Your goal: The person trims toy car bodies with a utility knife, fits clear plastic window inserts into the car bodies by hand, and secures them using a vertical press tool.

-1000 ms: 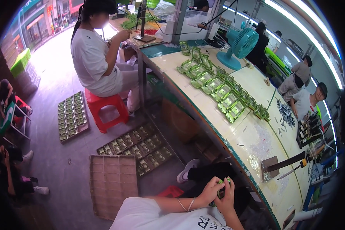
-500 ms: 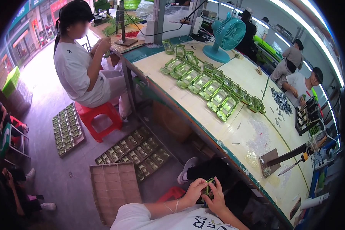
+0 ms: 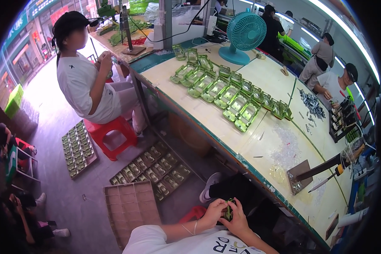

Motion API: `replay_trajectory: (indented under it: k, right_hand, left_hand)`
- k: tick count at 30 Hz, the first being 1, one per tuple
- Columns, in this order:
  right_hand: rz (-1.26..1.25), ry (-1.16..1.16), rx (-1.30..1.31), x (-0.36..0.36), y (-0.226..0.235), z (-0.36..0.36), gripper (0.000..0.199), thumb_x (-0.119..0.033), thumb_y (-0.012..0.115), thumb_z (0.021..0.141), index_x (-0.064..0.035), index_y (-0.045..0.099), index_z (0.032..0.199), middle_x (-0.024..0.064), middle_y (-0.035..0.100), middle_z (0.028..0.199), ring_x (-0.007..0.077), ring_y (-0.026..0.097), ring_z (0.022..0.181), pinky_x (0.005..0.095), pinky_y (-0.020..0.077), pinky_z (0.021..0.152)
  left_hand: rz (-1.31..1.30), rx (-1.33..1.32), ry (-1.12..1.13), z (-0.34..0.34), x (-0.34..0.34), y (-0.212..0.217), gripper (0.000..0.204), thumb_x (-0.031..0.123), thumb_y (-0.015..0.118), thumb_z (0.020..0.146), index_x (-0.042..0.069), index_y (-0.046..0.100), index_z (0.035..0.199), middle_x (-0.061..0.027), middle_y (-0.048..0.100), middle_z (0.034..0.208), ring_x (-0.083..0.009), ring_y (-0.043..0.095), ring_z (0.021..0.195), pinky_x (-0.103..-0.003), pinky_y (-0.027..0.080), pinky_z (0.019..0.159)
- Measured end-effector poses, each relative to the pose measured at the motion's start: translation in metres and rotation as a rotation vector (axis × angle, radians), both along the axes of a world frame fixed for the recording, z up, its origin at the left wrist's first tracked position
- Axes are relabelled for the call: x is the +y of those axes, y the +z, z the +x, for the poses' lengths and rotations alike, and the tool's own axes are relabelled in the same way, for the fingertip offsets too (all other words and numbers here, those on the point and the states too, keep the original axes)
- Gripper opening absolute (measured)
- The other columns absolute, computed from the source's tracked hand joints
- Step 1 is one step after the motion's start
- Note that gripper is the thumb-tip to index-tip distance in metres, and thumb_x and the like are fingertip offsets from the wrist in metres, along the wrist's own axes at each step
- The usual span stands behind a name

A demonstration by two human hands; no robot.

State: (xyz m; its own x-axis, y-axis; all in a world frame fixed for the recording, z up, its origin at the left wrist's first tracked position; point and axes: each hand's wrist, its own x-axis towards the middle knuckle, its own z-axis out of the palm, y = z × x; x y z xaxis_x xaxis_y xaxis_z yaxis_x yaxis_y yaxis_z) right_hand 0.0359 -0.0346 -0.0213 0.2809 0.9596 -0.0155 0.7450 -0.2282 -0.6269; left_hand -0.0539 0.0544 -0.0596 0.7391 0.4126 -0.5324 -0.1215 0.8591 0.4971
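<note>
Low in front of my body, over my lap, both hands are closed around a small green toy car part [image 3: 229,211]. The fingers and thumb of my left hand [image 3: 215,214] grip its left side. My right hand [image 3: 238,218] wraps its right side, with the fingertips near the top. Most of the part is covered by the fingers, so its exact shape is hidden. Several larger green car body shells [image 3: 216,88] lie in rows on the worktable [image 3: 270,146] beyond my hands.
Right of the shells are a heat-gun-like tool on a stand [image 3: 298,175], a pile of grey parts [image 3: 311,106] and a teal fan [image 3: 246,36]. On the floor stand a divided brown tray [image 3: 131,207] and filled trays [image 3: 158,169]. A co-worker [image 3: 84,84] sits on a red stool [image 3: 111,135].
My view has shifted slightly, so the table and shells appear a little higher and further left. Both hands stay on the green part; my right fingers have curled more closely around it.
</note>
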Motion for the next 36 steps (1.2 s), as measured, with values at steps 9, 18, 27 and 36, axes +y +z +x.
replay_trajectory:
  k: [9, 18, 27, 36]
  right_hand:
    - [0.135, -0.07, 0.074, -0.011, -0.029, 0.004, 0.063, -0.014, 0.069, 0.06, -0.0086, 0.038, 0.114, 0.0266, 0.038, 0.117, 0.041, 0.05, 0.096, 0.0395, 0.0466, 0.076]
    - [0.2, -0.095, 0.129, -0.019, -0.027, 0.006, 0.059, -0.009, 0.07, 0.056, -0.008, 0.043, 0.109, 0.0227, 0.043, 0.113, 0.0382, 0.052, 0.094, 0.0377, 0.0469, 0.075]
    - [0.243, -0.142, 0.125, -0.019, -0.028, 0.005, 0.066, -0.012, 0.073, 0.057, -0.0064, 0.041, 0.115, 0.0217, 0.04, 0.119, 0.0342, 0.046, 0.105, 0.0368, 0.0398, 0.086]
    - [0.216, -0.103, 0.178, -0.02, -0.024, 0.004, 0.066, -0.013, 0.074, 0.059, -0.0051, 0.043, 0.117, 0.0222, 0.039, 0.121, 0.0337, 0.046, 0.106, 0.0361, 0.0396, 0.087]
  left_hand:
    - [0.012, 0.011, 0.022, 0.004, -0.011, -0.015, 0.005, 0.01, 0.046, 0.085, 0.005, 0.048, 0.085, -0.0039, 0.052, 0.079, -0.0111, 0.053, 0.072, -0.023, 0.044, 0.062]
    - [0.046, 0.034, -0.003, 0.007, -0.022, -0.016, 0.006, 0.011, 0.048, 0.085, 0.005, 0.048, 0.084, -0.0024, 0.051, 0.077, -0.0082, 0.051, 0.069, -0.02, 0.041, 0.059]
    - [0.081, -0.034, -0.124, 0.01, -0.007, -0.01, 0.009, 0.013, 0.05, 0.084, 0.005, 0.048, 0.084, -0.0009, 0.05, 0.076, -0.0081, 0.05, 0.068, -0.02, 0.041, 0.059]
    - [0.076, -0.026, -0.162, 0.007, -0.005, -0.018, 0.009, 0.011, 0.051, 0.084, 0.004, 0.048, 0.088, -0.0039, 0.051, 0.081, -0.0109, 0.053, 0.074, -0.022, 0.045, 0.066]
